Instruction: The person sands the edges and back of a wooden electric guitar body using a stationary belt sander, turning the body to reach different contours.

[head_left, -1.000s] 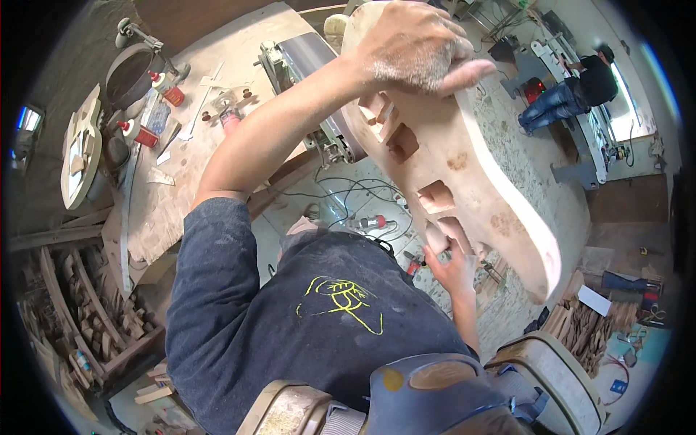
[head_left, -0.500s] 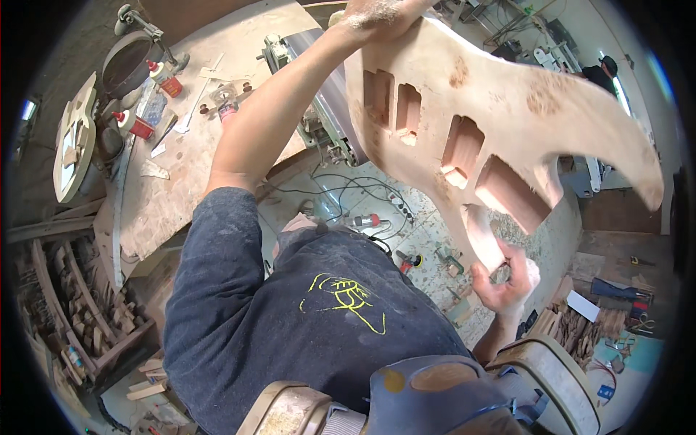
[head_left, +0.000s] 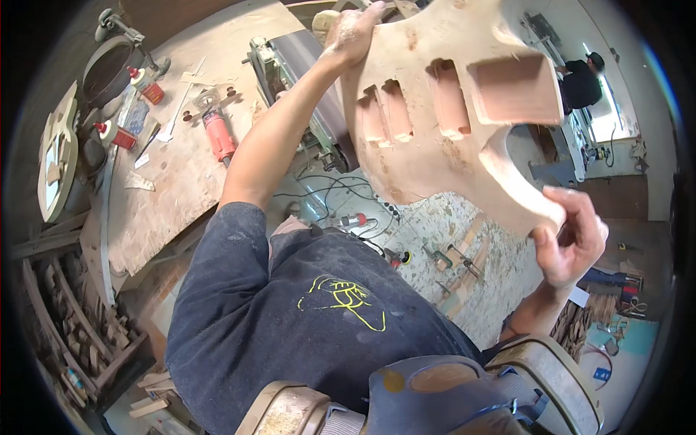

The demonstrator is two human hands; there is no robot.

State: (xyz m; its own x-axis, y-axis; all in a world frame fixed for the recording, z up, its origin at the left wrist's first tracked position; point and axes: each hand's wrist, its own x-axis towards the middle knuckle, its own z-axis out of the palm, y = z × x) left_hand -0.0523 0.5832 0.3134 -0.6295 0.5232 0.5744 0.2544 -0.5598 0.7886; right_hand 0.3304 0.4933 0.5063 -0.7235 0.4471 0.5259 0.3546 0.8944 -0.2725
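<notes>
Head view gives me the guitar body point(head_left: 420, 159) held up beside the sander point(head_left: 299, 54), its four pockets point(head_left: 516, 93) facing the camera (whether its edge touches the sander, I cannot tell). I see the left hand point(head_left: 353, 36) grasping its far left edge, the right hand point(head_left: 576, 243) pinching a horn point(head_left: 528, 204). A red tool point(head_left: 218, 135) lies on the bench point(head_left: 163, 225).

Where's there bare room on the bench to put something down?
The bench has a near patch bordered by the scrap, the red tool and the near edge, and a far one beyond the red tool, left of the sander. The left side is crowded around the upper bottle and lower bottle.
</notes>
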